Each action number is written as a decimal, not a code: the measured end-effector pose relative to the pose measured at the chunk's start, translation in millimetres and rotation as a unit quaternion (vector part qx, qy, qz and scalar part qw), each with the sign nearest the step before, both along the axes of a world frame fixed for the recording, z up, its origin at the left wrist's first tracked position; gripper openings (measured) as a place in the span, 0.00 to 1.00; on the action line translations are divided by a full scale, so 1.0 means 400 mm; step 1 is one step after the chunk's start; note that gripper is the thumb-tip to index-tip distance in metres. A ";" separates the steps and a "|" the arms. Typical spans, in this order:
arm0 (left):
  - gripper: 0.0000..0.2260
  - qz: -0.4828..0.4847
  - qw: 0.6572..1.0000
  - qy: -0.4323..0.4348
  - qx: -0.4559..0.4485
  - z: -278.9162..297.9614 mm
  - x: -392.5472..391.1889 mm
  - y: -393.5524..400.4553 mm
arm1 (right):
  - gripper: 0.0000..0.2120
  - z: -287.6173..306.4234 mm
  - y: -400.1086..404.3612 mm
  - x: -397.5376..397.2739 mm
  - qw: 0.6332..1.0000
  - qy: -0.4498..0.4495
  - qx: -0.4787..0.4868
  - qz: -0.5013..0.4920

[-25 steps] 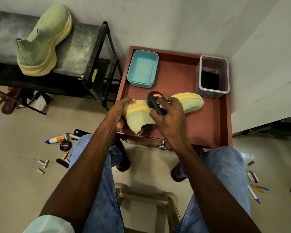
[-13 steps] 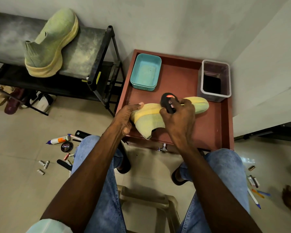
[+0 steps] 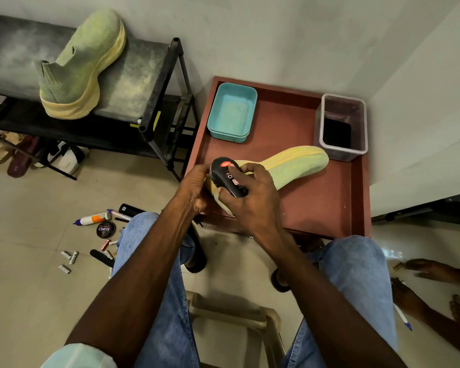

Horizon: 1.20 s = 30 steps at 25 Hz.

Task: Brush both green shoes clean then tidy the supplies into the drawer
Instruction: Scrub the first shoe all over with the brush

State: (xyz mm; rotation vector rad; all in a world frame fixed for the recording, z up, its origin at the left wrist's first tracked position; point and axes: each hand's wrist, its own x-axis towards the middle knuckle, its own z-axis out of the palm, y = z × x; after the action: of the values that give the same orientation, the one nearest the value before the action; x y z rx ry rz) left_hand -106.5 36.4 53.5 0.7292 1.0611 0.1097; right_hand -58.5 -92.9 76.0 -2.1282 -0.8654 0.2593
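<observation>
A green shoe (image 3: 295, 163) lies on its side on the red-brown cabinet top (image 3: 316, 205), toe pointing right. My left hand (image 3: 194, 187) grips its heel end. My right hand (image 3: 252, 197) holds a black brush (image 3: 227, 175) with a red label pressed against the shoe's heel. The second green shoe (image 3: 83, 67) stands on the grey shoe rack (image 3: 133, 81) at the upper left. The drawer is hidden under my arms.
A teal tub (image 3: 233, 112) and a clear container (image 3: 343, 128) sit at the back of the cabinet top. A polish tin (image 3: 106, 230), glue bottle (image 3: 93, 218), pens and small batteries lie on the floor at left. Another person's feet (image 3: 436, 288) are at right.
My right hand has slid the brush left from the shoe's middle to its heel. The camera has moved closer, and another person's feet have come into view at right.
</observation>
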 end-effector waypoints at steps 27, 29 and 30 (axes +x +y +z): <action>0.11 0.029 0.999 -0.019 0.030 -0.014 0.012 0.040 | 0.21 -0.049 -0.019 0.021 0.993 -0.104 0.019 -0.051; 0.09 0.035 0.999 -0.020 0.027 -0.009 0.011 0.039 | 0.23 -0.062 -0.042 0.046 0.994 -0.100 0.028 -0.020; 0.08 0.038 0.999 -0.018 0.030 -0.005 0.011 0.041 | 0.24 -0.068 -0.061 0.095 0.994 -0.092 0.016 -0.064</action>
State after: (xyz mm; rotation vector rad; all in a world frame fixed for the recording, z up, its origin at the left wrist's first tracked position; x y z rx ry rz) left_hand -102.1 52.9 51.4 0.7387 1.0556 0.2191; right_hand -20.5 -117.3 48.8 -2.1913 -0.8272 -0.0170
